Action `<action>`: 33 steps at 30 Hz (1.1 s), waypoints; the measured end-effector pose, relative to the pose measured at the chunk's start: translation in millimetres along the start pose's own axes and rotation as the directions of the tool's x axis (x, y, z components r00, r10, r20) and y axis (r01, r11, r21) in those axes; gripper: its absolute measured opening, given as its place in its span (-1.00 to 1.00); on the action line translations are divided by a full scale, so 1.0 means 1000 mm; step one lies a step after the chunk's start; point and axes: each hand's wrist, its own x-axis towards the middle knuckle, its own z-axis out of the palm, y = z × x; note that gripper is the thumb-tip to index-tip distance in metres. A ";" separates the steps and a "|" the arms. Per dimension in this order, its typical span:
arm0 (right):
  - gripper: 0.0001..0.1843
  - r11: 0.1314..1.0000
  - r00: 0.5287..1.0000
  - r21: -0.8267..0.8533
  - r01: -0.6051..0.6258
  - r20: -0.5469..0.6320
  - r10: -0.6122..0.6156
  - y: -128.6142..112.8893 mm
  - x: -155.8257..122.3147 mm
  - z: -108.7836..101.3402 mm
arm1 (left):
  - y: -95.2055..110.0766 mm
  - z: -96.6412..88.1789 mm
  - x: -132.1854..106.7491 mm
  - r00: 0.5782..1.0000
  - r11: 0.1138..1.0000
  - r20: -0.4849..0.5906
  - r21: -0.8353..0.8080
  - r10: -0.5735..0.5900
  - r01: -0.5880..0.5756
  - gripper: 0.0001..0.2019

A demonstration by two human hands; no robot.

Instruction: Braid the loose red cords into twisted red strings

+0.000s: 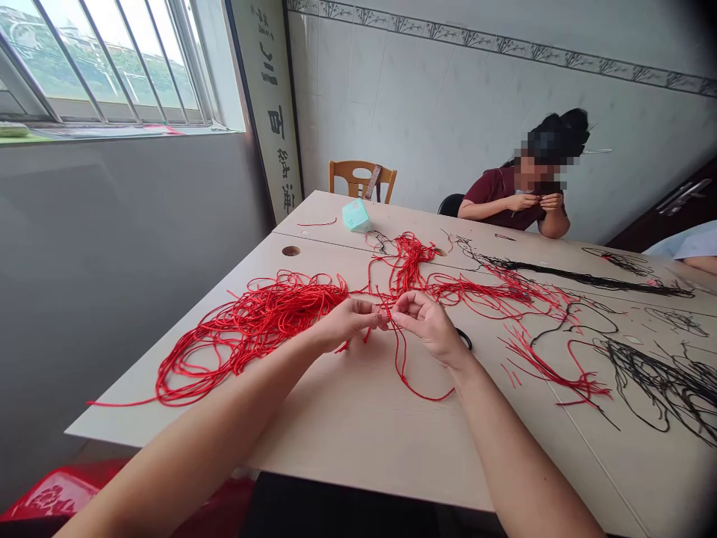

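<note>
My left hand and my right hand meet above the beige table, fingertips almost touching. Both pinch the same thin red cord, which hangs from the fingers and loops down onto the tabletop. A big tangled pile of red cords lies to the left of my left hand. More red cords spread out beyond my right hand. A dark ring-shaped object peeks out just behind my right wrist.
Black cords lie at the right and a long black bundle farther back. A mint box sits near the far edge. Another person sits across, hands raised. A wooden chair stands behind; a sleeve shows at right.
</note>
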 end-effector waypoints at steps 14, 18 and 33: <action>-0.94 0.830 0.944 -0.465 0.308 0.041 -0.327 -0.015 -0.012 0.013 | 0.008 0.002 -0.002 0.986 0.918 0.064 -0.360 -0.153 0.166 -0.90; -0.97 0.800 0.936 -0.500 0.331 0.064 -0.347 -0.016 -0.012 0.013 | 0.009 0.004 -0.002 0.985 0.908 0.092 -0.382 -0.146 0.170 -0.90; -0.77 0.989 0.989 -0.118 0.086 -0.106 -0.099 0.000 -0.002 0.013 | 0.001 0.000 0.002 0.992 0.980 -0.125 -0.194 0.019 -0.043 -0.82</action>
